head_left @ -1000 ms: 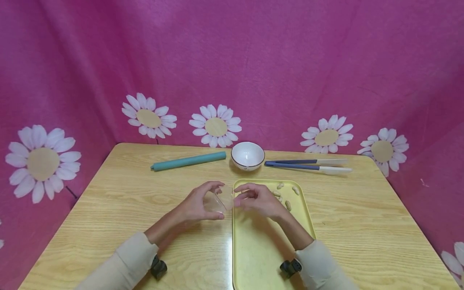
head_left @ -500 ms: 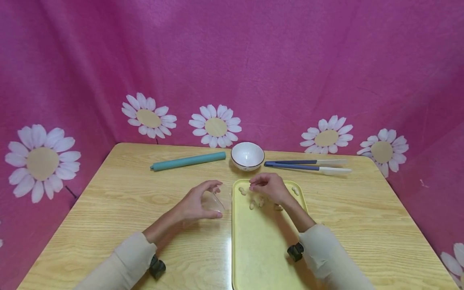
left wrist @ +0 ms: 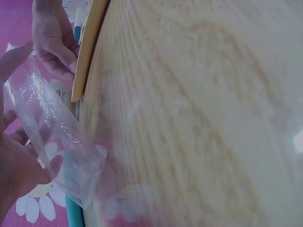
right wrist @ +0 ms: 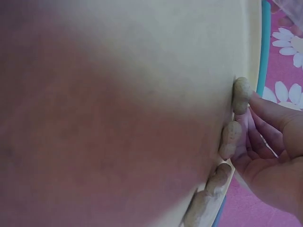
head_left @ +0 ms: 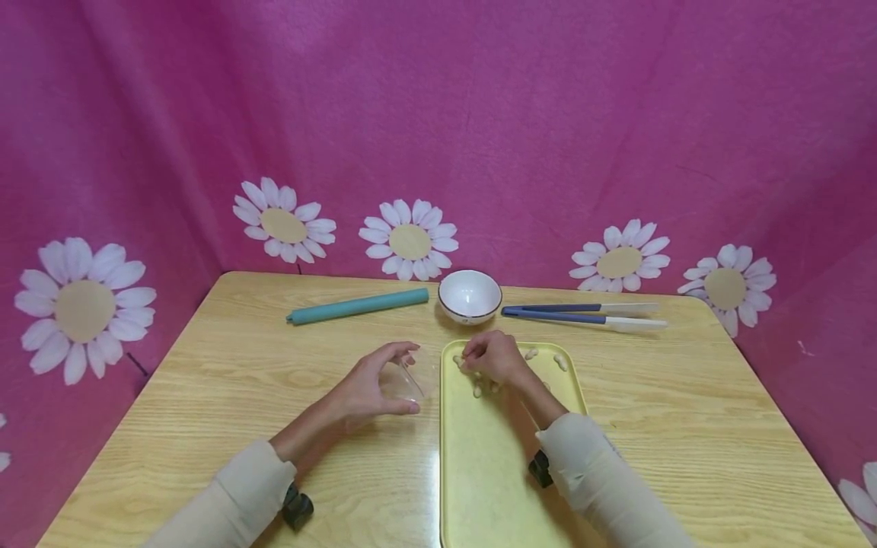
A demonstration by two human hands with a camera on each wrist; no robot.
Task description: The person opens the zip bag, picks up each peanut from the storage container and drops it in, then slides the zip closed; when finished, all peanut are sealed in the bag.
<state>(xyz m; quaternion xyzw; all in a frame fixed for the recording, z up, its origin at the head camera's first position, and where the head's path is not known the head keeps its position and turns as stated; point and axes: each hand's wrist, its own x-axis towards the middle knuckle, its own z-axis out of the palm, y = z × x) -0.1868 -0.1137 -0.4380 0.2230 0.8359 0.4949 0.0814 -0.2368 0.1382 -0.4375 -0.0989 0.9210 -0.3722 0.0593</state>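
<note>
On the left I have the hand (head_left: 370, 384) curled round a clear plastic bag (left wrist: 61, 135), grip wide, just beside the yellow tray (head_left: 483, 464) on the counter (head_left: 370, 495). My right hand (head_left: 499, 358) has its fingertips at a peanut (right wrist: 242, 96) near the tray's far left corner; whether that grip is clamped, I can't tell. My right-wrist view shows the peanut's long axis nearly upright.

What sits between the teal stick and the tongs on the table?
The white bowl sits between the teal stick and the tongs, in the head view.
</note>
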